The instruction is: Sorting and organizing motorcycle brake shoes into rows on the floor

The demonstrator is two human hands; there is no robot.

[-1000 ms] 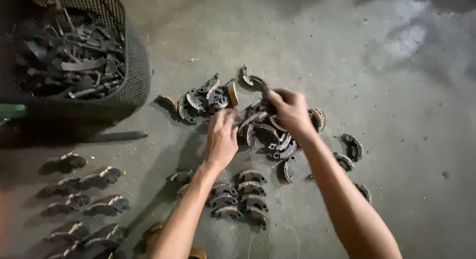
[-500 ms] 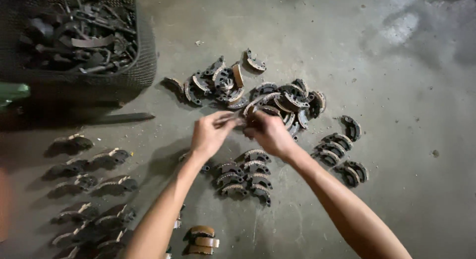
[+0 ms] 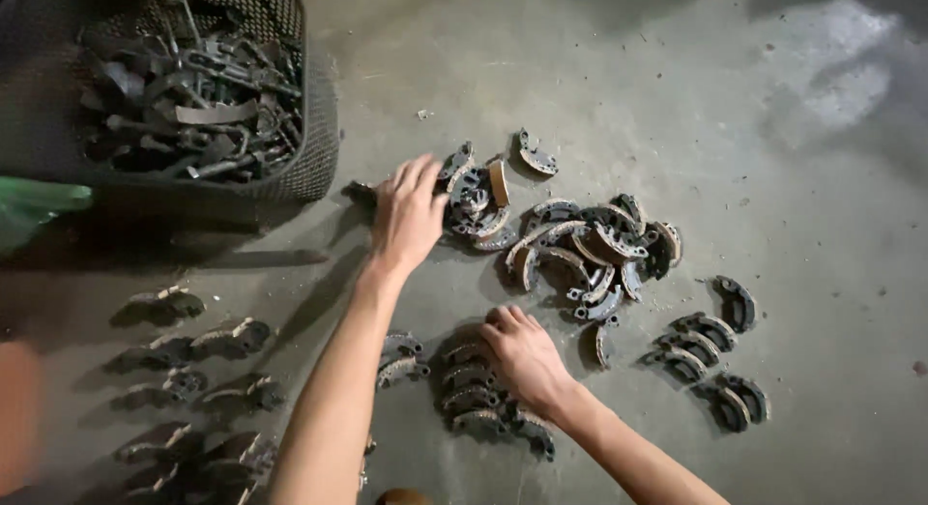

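- Grey metal brake shoes, curved and worn, lie in a loose heap [image 3: 580, 249] on the concrete floor [image 3: 754, 128], ahead of both hands and a little to the right of the left hand.
- Left hand [image 3: 409, 215] stretches farthest forward, fingers spread and palm down, its fingertips touching the near-left end of the heap; whether it grips a shoe I cannot tell.
- Right hand [image 3: 522, 355] sits nearer the body, fingers curled down onto a tidy row of shoes [image 3: 471, 389] stacked arc behind arc just to its left; it presses on them more than pinches.
- Heap's long axis runs left to right, across the line of the forearms, so the left hand is the nearer one to it and the right hand lies just short of its near edge.
- Right of the right hand, well apart, more shoes lie in small groups [image 3: 710, 355].
- Beyond and left of the left hand stands a dark mesh basket [image 3: 319, 128] full of metal parts.
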